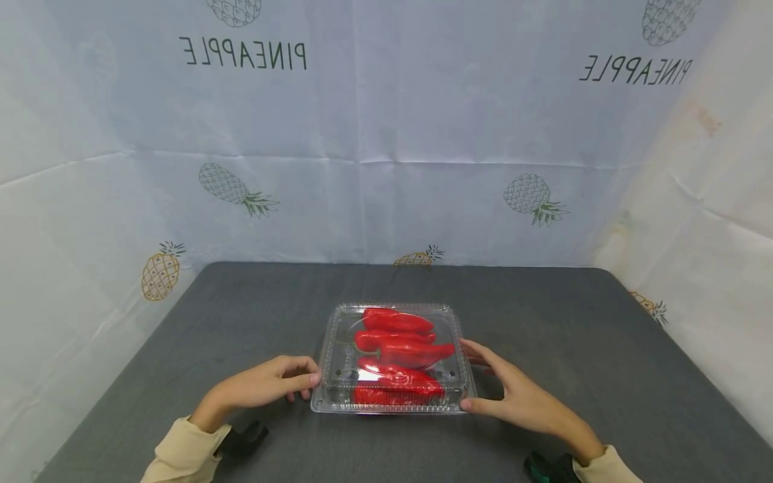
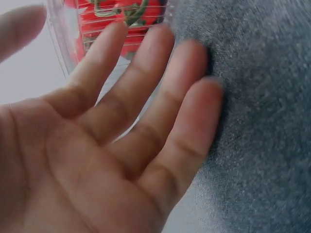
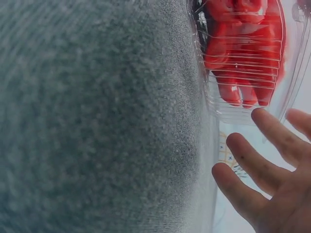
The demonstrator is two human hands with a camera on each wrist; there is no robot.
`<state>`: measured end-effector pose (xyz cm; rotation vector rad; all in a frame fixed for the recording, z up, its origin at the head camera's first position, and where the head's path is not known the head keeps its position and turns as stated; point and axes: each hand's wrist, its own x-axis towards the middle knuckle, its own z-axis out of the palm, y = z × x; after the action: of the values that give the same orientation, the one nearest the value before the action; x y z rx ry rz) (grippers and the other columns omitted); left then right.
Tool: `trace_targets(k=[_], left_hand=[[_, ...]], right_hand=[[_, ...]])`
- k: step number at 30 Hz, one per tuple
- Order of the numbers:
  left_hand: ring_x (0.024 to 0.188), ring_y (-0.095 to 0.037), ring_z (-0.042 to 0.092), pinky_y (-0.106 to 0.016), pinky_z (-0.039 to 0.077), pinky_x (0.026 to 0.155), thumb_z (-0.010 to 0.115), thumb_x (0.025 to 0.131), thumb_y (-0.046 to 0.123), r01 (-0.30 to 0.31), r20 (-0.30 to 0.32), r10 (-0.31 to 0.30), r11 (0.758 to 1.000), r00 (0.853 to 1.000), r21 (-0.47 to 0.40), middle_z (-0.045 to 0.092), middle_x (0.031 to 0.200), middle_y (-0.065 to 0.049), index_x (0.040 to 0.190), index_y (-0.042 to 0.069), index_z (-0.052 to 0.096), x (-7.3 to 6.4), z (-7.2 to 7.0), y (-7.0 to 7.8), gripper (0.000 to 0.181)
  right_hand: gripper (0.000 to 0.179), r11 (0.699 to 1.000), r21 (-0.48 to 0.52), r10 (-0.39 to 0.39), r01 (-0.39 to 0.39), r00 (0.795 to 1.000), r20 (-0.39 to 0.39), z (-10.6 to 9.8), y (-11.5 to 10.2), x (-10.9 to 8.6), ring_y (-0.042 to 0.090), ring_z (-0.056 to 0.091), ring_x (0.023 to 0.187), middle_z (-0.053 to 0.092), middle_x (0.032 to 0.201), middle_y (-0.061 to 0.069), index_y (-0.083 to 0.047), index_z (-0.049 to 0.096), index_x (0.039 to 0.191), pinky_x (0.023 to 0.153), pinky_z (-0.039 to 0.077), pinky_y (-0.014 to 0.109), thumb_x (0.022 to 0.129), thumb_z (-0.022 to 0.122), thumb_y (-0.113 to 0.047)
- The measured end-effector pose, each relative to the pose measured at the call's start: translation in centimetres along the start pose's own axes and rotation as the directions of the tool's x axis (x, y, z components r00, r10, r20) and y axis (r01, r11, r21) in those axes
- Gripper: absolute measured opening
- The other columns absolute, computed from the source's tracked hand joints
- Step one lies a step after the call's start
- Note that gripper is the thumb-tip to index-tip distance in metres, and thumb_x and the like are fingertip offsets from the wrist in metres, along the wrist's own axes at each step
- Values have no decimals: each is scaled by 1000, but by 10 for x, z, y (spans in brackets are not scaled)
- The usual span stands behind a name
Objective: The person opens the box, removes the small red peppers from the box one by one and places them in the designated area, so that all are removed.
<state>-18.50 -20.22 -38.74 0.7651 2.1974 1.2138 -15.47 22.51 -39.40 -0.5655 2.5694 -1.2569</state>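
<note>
A clear plastic clamshell box with its lid down sits on the grey table. Several red peppers lie inside, and some green stems show through its ribbed wall in the left wrist view. My left hand is at the box's left side, fingers extended and loosely bent, the fingertips at the rim. At the right side, my right hand is spread, with thumb and fingers by the box's edge. Whether the fingertips press on the plastic, I cannot tell. Neither hand is curled round the box.
The dark grey table stretches out around the box. Behind it and at both sides hangs a pale cloth printed with pineapples and mirrored lettering. A black strap is on the left wrist.
</note>
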Motion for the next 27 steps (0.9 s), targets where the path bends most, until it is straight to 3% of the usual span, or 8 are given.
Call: trace_targets(k=[8, 13, 19, 23, 27], left_hand=[[86, -9, 64, -25, 57, 72, 50, 104, 22, -44, 166, 68, 988, 984, -145, 65, 93, -19, 105, -1, 64, 1, -1, -6, 27], [87, -7, 64, -24, 58, 74, 52, 102, 17, -88, 202, 136, 970, 970, -228, 67, 95, -12, 107, -5, 63, 2, -1, -10, 25], [89, -6, 65, -21, 57, 76, 53, 100, 8, -121, 248, 218, 926, 944, -357, 70, 103, -5, 111, -12, 59, 1, -3, -17, 23], [90, -6, 66, -22, 58, 76, 51, 101, 7, -141, 264, 251, 916, 931, -376, 69, 103, -21, 110, -13, 58, 2, -1, -19, 23], [90, -6, 65, -24, 59, 77, 48, 102, 7, -158, 273, 273, 912, 922, -380, 59, 102, -39, 108, -14, 57, 4, 0, -19, 23]], right_hand=[[83, 1000, 9, 2, -2, 1000, 0, 1, 0, 0, 45, 41, 138, 35, 158, 17, -13, 28, 155, 105, 42, 67, 90, 73, -34], [84, 1000, 9, 15, -15, 1000, -5, 2, 1, 1, 45, 40, 139, 35, 158, 16, -14, 27, 156, 106, 41, 67, 89, 74, -35], [84, 1000, 5, 13, -13, 1000, -2, 2, 2, 2, 44, 40, 139, 34, 158, 15, -15, 27, 156, 106, 41, 67, 89, 73, -36], [83, 1000, 8, 4, -4, 1000, 0, 2, 2, 2, 44, 40, 139, 34, 159, 15, -16, 26, 156, 106, 40, 68, 90, 73, -35], [83, 1000, 4, -5, 5, 1000, -7, 2, 3, 2, 44, 40, 139, 34, 159, 15, -16, 27, 156, 107, 40, 67, 89, 73, -36]])
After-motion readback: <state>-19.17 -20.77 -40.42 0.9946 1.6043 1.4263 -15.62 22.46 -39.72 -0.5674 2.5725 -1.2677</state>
